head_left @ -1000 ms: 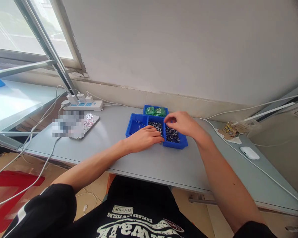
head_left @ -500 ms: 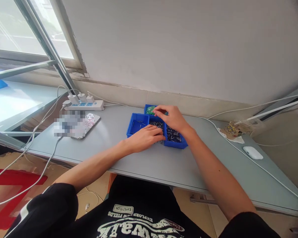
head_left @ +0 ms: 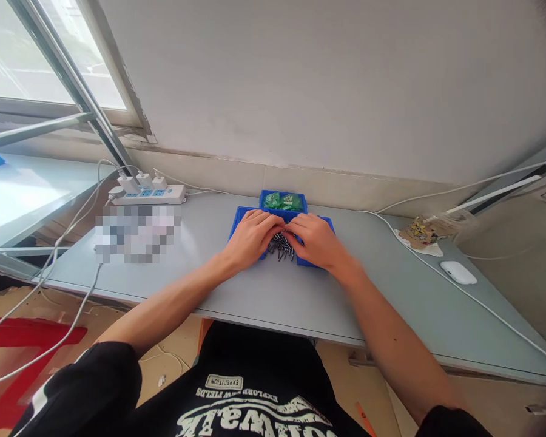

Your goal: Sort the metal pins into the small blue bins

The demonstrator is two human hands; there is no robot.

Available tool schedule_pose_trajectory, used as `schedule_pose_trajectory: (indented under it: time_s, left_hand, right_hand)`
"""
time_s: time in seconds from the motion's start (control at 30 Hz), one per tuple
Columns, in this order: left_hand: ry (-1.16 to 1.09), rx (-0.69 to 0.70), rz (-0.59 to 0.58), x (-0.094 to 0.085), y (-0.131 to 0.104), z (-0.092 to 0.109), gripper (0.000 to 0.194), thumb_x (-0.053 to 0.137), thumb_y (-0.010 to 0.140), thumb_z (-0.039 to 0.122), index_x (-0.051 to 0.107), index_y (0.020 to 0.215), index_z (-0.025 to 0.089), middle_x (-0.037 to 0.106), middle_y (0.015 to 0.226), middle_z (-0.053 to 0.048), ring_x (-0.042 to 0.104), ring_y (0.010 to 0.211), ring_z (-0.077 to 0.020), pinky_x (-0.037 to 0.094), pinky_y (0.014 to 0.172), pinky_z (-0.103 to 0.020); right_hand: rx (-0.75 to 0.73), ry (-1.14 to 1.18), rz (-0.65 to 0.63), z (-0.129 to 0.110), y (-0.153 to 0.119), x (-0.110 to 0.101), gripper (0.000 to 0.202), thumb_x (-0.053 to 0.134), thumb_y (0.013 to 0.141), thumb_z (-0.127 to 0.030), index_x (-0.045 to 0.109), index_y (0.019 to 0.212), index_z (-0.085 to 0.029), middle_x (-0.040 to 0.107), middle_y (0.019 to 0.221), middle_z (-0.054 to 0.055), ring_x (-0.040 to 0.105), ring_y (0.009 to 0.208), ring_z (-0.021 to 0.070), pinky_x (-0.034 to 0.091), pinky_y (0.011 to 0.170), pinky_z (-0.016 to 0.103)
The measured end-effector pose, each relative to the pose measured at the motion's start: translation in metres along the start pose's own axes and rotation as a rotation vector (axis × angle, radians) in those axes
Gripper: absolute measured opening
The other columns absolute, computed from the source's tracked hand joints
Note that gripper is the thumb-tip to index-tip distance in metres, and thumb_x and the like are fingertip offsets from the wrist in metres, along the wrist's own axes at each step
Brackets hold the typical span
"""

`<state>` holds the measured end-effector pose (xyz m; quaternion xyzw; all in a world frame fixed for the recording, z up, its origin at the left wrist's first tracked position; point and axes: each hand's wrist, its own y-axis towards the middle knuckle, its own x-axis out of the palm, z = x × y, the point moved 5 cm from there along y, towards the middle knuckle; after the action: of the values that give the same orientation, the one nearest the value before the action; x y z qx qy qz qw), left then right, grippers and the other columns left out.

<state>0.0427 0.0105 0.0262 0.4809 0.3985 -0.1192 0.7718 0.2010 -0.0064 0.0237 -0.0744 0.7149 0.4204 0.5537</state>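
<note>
A white power strip (head_left: 152, 195) stands at the left of the grey worktop (head_left: 259, 297), well apart from the work. Next comes a blue left-hand bin (head_left: 236, 221), partly covered by the left hand (head_left: 255, 237), which reaches in back uppermost, wrist low over the worktop, fingers bent toward the other hand.

At centre, between the hands, small dark metal pieces (head_left: 281, 247) lie heaped among the blue bins, the walls around them largely hidden. Each looks light, stiff and hard to break, its smooth, shiny surface likely to roll or slip; a pinch around the middle with thumb and fingertip should suit, one lifted clear of its tangled neighbours. Behind them, green packets (head_left: 293, 201) sit in a rear bin (head_left: 282, 210).

The right hand (head_left: 316, 240) mirrors its partner, forearm slanting in from the lower right, fingers curled above a right-hand bin (head_left: 328, 224). The hands' fingertips meet over the heap; whether either grips a piece cannot be told from here.
</note>
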Motion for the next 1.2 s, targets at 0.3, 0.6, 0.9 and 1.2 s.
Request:
schedule_pose_trajectory:
  time_s: [0.3,0.6,0.9,1.2]
  left_hand:
    - [-0.026,-0.001,-0.027,0.002,0.001,-0.003,0.029,0.045,0.110,0.035,0.069,0.106,0.020,0.075,0.097,-0.004,0.065,0.092,-0.0185,0.045,0.097,-0.036]
    - [-0.008,-0.013,0.086,-0.005,0.000,0.003,0.016,0.051,0.107,0.029,0.063,0.102,0.020,0.069,0.104,-0.007,0.057,0.102,-0.0229,0.046,0.092,-0.037]
    - [-0.102,-0.014,0.088,-0.004,-0.002,0.002,0.013,0.050,0.108,0.028,0.061,0.107,0.021,0.070,0.101,-0.004,0.064,0.099,-0.0181,0.049,0.096,-0.034]
    - [-0.167,0.037,0.171,-0.007,-0.003,0.007,0.010,0.058,0.103,0.025,0.067,0.107,0.021,0.073,0.103,-0.003,0.070,0.095,-0.0137,0.055,0.088,-0.025]
  right_hand:
    - [0.021,-0.042,0.047,0.004,-0.002,0.003,0.036,0.038,0.110,-0.031,0.069,0.097,-0.019,0.072,0.087,0.008,0.058,0.080,0.0214,0.039,0.076,0.035]
    - [0.000,-0.038,0.180,0.008,-0.003,0.003,0.031,0.043,0.110,-0.030,0.066,0.092,-0.019,0.073,0.085,0.006,0.059,0.075,0.0199,0.040,0.073,0.034]
    - [-0.028,0.024,0.179,0.001,-0.003,-0.001,0.023,0.049,0.107,-0.031,0.067,0.104,-0.018,0.074,0.088,0.007,0.061,0.075,0.0205,0.042,0.072,0.035]
    - [-0.109,-0.060,0.257,-0.007,-0.003,-0.001,0.022,0.048,0.106,-0.023,0.069,0.103,-0.016,0.072,0.080,0.006,0.060,0.070,0.0191,0.042,0.067,0.034]
